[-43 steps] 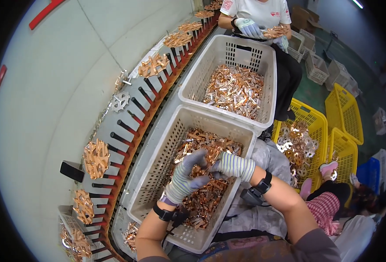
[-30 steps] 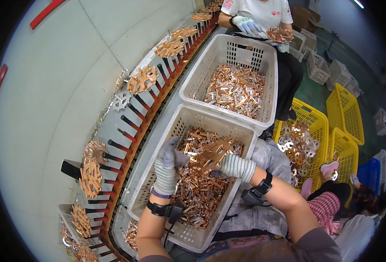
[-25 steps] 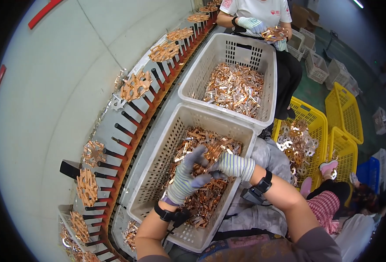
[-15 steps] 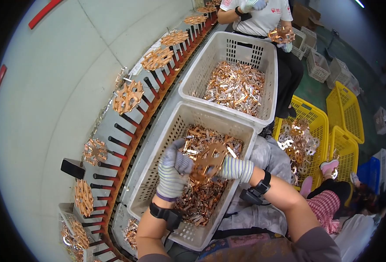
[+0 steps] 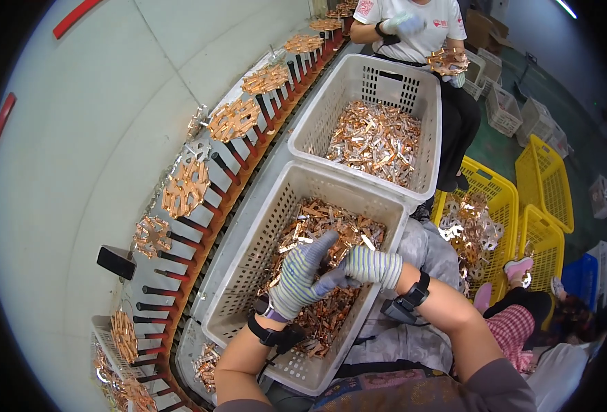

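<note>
My left hand (image 5: 299,280), in a striped glove, is over the near grey crate (image 5: 245,275), its thumb and fingers apart and pointing toward the other hand. Close against those fingertips is my right hand (image 5: 373,266), gloved too, its fingers curled. Whatever lies between the hands is dark and mostly hidden, so I cannot make it out. Below them the crate holds a heap of small copper-coloured metal strips (image 5: 317,316). One pale strip (image 5: 367,242) stands out beside the right hand.
A far grey crate (image 5: 303,134) holds more strips. Past it sits a co-worker (image 5: 420,31) holding a copper-coloured openwork disc (image 5: 449,62). Along the left, a curved rack of red-and-black pegs (image 5: 160,290) carries similar discs (image 5: 185,189). A phone (image 5: 116,262) stands there; yellow crates (image 5: 543,175) are at right.
The copper-coloured disc seen between my hands is no longer plainly visible. My left hand has shifted right and turned. Discs along the rack have moved toward me; the co-worker's raised hand is lower.
</note>
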A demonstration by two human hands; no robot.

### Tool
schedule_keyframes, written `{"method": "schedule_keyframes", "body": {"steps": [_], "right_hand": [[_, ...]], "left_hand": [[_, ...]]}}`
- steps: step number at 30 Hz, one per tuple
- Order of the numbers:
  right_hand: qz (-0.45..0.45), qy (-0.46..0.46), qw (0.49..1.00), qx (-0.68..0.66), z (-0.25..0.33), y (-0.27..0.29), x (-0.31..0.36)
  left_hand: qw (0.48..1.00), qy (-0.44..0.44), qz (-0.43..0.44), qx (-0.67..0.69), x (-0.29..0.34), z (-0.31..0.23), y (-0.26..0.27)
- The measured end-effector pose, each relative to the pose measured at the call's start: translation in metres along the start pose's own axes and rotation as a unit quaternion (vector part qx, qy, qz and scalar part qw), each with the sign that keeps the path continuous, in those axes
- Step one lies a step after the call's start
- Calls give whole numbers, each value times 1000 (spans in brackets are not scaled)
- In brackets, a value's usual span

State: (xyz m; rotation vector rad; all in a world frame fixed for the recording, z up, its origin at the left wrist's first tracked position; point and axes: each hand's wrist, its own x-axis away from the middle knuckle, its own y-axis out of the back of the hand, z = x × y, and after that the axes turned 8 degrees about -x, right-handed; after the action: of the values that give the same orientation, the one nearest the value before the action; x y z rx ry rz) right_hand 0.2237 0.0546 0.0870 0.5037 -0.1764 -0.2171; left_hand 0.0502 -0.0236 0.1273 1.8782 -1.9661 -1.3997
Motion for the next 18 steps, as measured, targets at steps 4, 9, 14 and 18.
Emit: {"method": "schedule_keyframes", "body": {"steps": [4,9,14,18], "right_hand": [[-82,115,983,119,-24,-14,6],[-125,-181,935,-277,8,-20,-12],[-128,-147,954,-228,15,-10,-6],[-84,-171,944,-268,15,4,3]], "left_hand": [[996,83,29,33,3,-9,-3],[933,257,-69,240,9,-8,-6],[880,354,-93,304,1,-7,-3],[817,378,-112,421,-11,-9,-5]]}}
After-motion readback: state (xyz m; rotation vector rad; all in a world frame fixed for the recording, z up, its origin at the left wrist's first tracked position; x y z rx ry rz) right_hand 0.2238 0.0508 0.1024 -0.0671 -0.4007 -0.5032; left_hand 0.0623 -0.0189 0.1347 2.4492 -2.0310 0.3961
